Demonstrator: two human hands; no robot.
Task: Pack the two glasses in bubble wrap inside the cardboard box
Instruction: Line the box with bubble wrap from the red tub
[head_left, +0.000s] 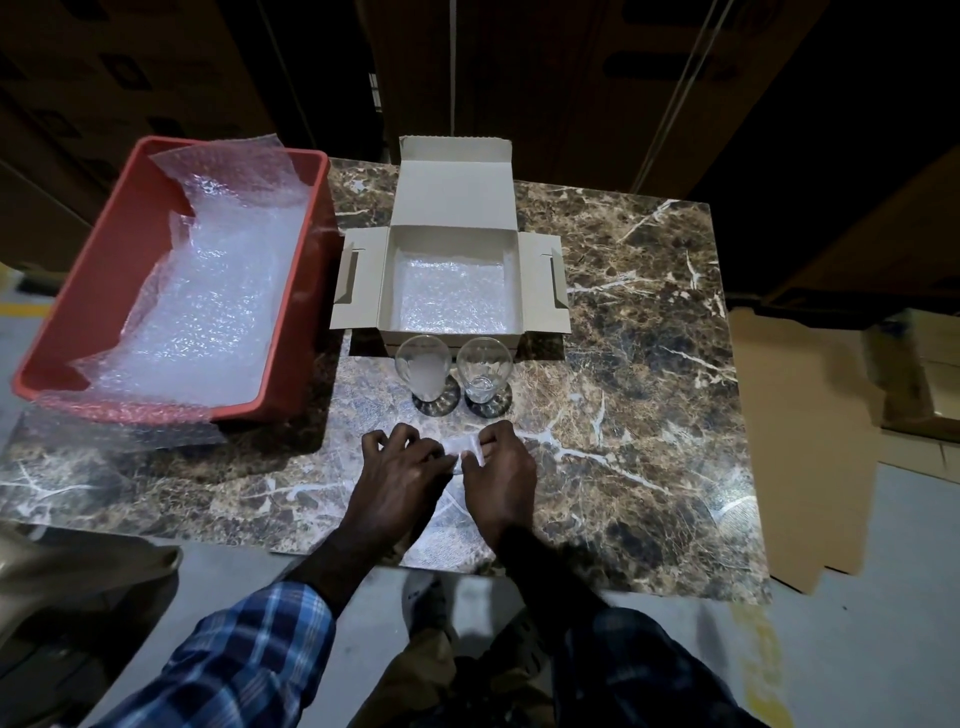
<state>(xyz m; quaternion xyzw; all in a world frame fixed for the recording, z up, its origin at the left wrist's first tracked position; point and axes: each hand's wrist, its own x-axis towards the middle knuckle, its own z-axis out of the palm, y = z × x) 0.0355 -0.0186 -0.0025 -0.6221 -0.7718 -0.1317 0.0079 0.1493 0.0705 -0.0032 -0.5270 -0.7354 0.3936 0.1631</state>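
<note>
Two clear glasses stand side by side on the marble table, the left glass (423, 364) looking whitish inside and the right glass (484, 370) clear. Just behind them sits the open cardboard box (540, 280), its floor lined with bubble wrap. A transparent bubble wrap sheet (467, 448) lies on the table in front of the glasses, with a folded-up edge between my hands. My left hand (405, 470) grips that fold with curled, spread fingers. My right hand (501, 470) pinches its other end. Both hands are a little short of the glasses.
A red plastic tray (119, 260) full of bubble wrap sheets sits at the table's left, one sheet spilling over its near edge. Flat cardboard (800, 441) lies on the floor to the right. Stacked cartons rise behind the table. The table's near edge (571, 574) is close to my body.
</note>
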